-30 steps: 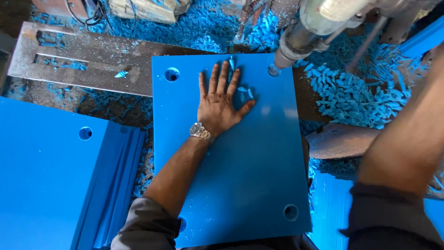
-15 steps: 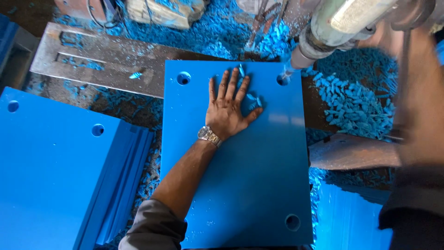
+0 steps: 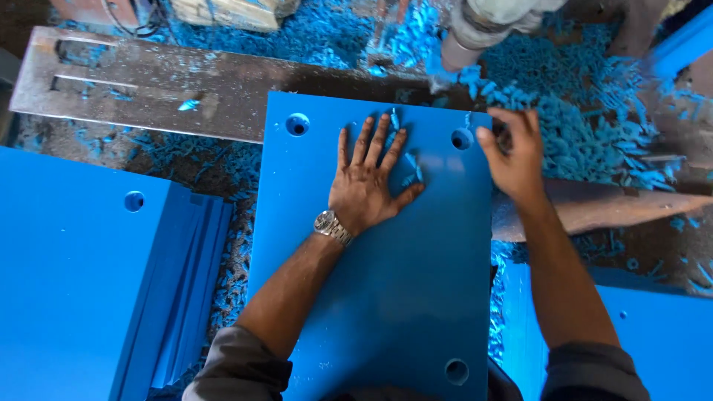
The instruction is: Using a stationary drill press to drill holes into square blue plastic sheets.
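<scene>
A stack of blue panels (image 3: 74, 282) lies at the left; beside it the drilled blue panel (image 3: 386, 297) rests on a steel bed (image 3: 148, 89) strewn with blue shavings (image 3: 587, 126). The left hand (image 3: 368, 186) presses flat on it, fingers spread; the right hand (image 3: 516, 160) curls loosely at its top right corner hole (image 3: 462, 139), holding nothing

left hand (image 3: 368, 186) flat on drilled panel (image 3: 371, 297), fingers spread. panel hole (image 3: 298, 124) just left of fingertips, second hole (image 3: 461, 139) right of them. right hand (image 3: 512, 152) at panel's right edge, beside that hole. drill head (image 3: 475, 30) beyond right hand. metal plate (image 3: 148, 89) beyond and left of left hand. panel stack (image 3: 89, 282) well left of left hand. shavings (image 3: 579, 126) right of right hand.
</scene>
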